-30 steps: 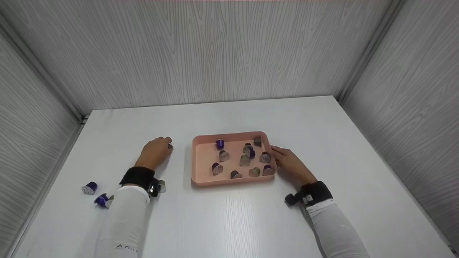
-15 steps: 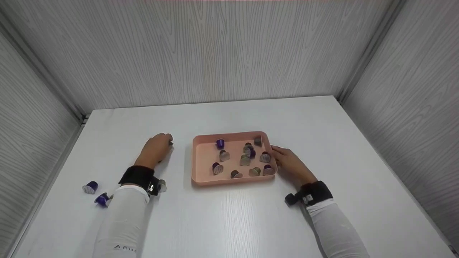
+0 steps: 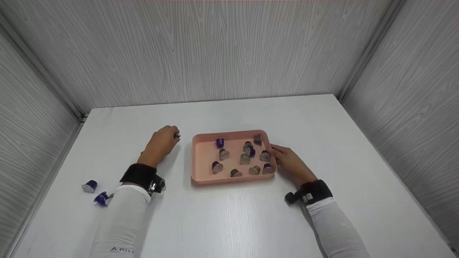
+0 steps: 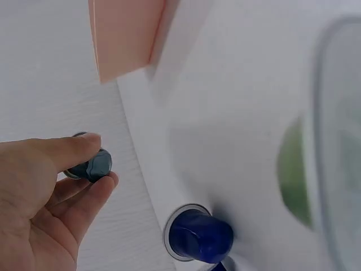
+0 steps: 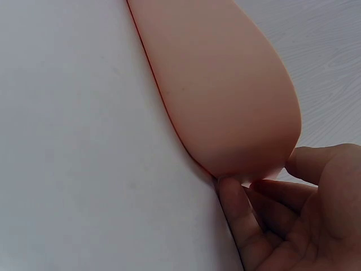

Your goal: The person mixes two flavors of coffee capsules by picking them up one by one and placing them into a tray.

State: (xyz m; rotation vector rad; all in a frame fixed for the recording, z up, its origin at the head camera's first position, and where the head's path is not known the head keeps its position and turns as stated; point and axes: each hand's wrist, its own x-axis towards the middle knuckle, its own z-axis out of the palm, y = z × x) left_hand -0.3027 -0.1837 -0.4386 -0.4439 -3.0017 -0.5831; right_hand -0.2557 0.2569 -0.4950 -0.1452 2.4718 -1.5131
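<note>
My left hand (image 3: 160, 144) pinches a dark coffee capsule (image 4: 100, 165) between thumb and fingertips, to the left of a pink tray (image 3: 233, 181). In the head view only a sliver of that capsule shows past the fingers. Inside the tray lie several capsules, among them a purple one (image 3: 219, 142), with grey, green and brown ones mostly to the right. My right hand (image 3: 291, 164) grips the tray's right end, its thumb at the rim and its fingers low against the wall, as the right wrist view shows.
On the table's left lie a purple capsule (image 3: 89, 186) and another purple one (image 3: 102, 198), beside a capsule partly covered by the left sleeve. Close to the left wrist camera are a blue-purple capsule (image 4: 197, 234) and a blurred green one (image 4: 293, 175). Grey wood-grain panels (image 3: 215, 53) enclose the table.
My left hand has moved away from me and a little right with the capsule, nearer the tray's far left corner. The right hand and the tray have stayed in place.
</note>
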